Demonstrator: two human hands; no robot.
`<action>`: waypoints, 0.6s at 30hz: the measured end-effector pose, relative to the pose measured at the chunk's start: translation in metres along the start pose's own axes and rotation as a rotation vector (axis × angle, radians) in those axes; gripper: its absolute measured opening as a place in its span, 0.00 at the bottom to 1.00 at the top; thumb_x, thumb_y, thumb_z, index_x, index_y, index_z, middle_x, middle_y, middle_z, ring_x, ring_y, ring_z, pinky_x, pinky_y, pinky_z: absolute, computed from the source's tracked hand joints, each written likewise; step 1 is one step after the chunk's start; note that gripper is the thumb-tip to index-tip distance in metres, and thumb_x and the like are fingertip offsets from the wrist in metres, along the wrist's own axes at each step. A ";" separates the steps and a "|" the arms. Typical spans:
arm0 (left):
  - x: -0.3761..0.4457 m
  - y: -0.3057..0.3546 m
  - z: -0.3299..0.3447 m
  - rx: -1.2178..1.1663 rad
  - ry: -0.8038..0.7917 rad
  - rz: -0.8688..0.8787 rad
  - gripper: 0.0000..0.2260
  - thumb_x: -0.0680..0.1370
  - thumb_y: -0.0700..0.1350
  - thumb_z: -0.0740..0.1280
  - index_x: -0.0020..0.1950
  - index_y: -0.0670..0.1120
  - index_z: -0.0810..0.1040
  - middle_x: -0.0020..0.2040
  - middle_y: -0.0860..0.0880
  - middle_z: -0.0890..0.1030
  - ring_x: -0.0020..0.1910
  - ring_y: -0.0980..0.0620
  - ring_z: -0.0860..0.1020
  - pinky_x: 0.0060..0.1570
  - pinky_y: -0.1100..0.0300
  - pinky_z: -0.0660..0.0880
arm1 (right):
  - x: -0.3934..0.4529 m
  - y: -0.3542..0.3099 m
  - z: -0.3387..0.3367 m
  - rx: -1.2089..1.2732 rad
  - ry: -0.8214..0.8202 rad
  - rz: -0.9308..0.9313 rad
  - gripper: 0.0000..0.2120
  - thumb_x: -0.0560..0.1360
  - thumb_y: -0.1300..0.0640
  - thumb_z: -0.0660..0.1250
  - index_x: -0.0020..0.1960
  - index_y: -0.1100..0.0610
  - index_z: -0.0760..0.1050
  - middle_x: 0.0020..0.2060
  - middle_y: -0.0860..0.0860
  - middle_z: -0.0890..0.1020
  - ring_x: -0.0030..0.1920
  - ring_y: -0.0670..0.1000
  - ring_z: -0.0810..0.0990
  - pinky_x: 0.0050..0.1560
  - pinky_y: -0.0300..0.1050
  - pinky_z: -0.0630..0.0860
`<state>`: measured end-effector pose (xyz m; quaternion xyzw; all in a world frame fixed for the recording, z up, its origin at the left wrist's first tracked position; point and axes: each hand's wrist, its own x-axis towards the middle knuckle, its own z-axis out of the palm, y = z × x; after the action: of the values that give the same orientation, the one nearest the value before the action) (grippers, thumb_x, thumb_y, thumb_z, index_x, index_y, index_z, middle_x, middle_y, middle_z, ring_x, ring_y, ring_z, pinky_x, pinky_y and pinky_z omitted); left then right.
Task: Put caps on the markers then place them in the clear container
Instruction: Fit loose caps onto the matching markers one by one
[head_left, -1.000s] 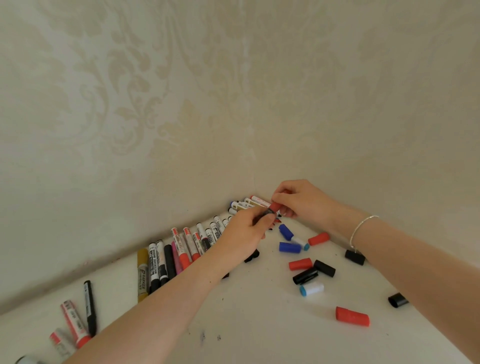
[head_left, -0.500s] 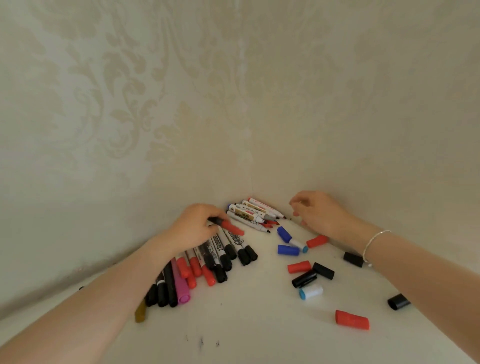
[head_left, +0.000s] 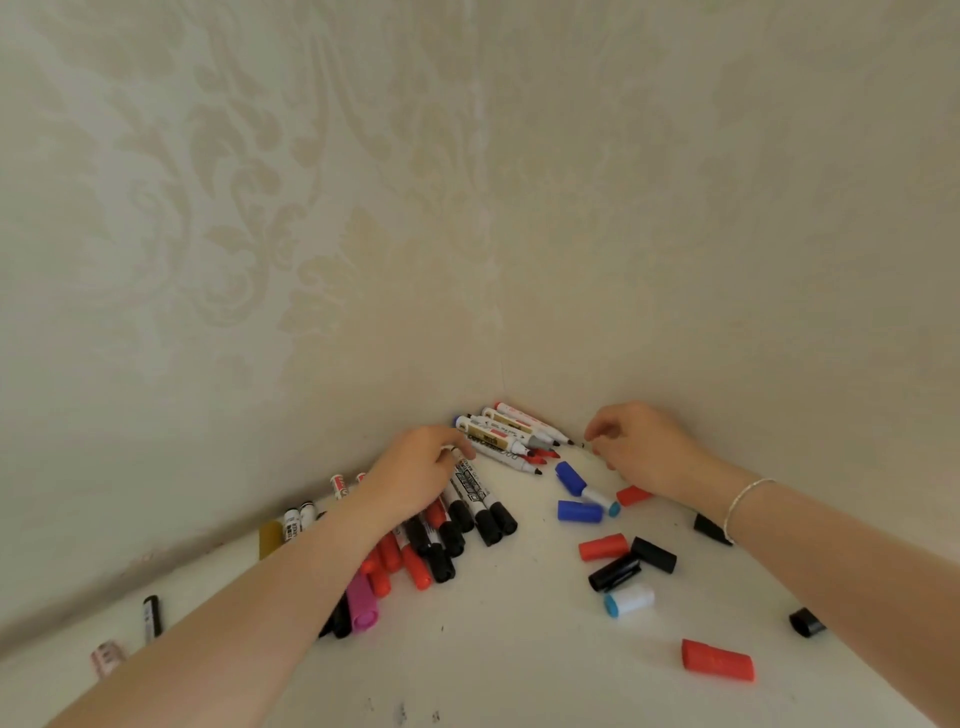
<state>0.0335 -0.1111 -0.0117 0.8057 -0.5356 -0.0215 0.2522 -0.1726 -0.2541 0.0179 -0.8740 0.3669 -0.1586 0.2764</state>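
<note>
At the far left edge of the white table (head_left: 519, 675), a pink-banded marker (head_left: 107, 657) and a slim black marker (head_left: 151, 617) lie apart from the rest. Further right, a mustard-yellow marker (head_left: 270, 538) begins a row of capped markers (head_left: 441, 540) lying side by side, long axes running from the wall down toward the viewer, with black, red and one magenta cap (head_left: 362, 605) pointing toward the viewer. The left hand (head_left: 415, 475) rests on top of this row, its fingers (head_left: 451, 447) curled over the white barrel of one black-capped marker (head_left: 480, 501). In the corner lies a bundle of uncapped white markers (head_left: 506, 436), long axes slanting rightward, bare tips pointing toward the right hand (head_left: 644, 449). That hand hovers just beside those tips, fingers (head_left: 597, 431) loosely curled and holding nothing. Below and right of it, loose caps are scattered: two blue caps (head_left: 579, 511), red caps (head_left: 603, 546), black caps (head_left: 653, 555), a white cap with a light-blue end (head_left: 629, 600), and a large red cap (head_left: 718, 660) nearest the viewer. A thin silver bracelet (head_left: 748, 499) circles the right wrist.
</note>
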 end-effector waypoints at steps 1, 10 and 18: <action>0.005 0.010 0.005 0.040 -0.004 0.054 0.15 0.79 0.37 0.59 0.50 0.55 0.81 0.51 0.50 0.83 0.38 0.54 0.77 0.50 0.63 0.71 | 0.001 0.000 0.000 -0.023 0.005 0.001 0.12 0.78 0.63 0.59 0.56 0.56 0.79 0.52 0.52 0.81 0.50 0.50 0.79 0.46 0.39 0.73; 0.030 0.029 0.031 0.443 -0.088 0.203 0.14 0.79 0.44 0.59 0.63 0.53 0.76 0.59 0.53 0.78 0.63 0.51 0.72 0.72 0.54 0.50 | -0.002 0.007 -0.014 -0.162 -0.070 -0.005 0.16 0.75 0.68 0.58 0.53 0.56 0.80 0.50 0.50 0.81 0.47 0.48 0.77 0.44 0.35 0.72; 0.033 0.036 0.027 0.500 -0.112 0.264 0.12 0.77 0.44 0.62 0.60 0.50 0.75 0.59 0.51 0.76 0.59 0.50 0.73 0.54 0.60 0.64 | -0.007 0.006 -0.021 -0.170 -0.122 -0.081 0.16 0.73 0.69 0.58 0.49 0.55 0.80 0.47 0.50 0.81 0.45 0.47 0.77 0.36 0.26 0.68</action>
<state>0.0084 -0.1611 -0.0117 0.7637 -0.6376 0.0996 0.0165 -0.1905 -0.2605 0.0300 -0.9164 0.3258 -0.0846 0.2165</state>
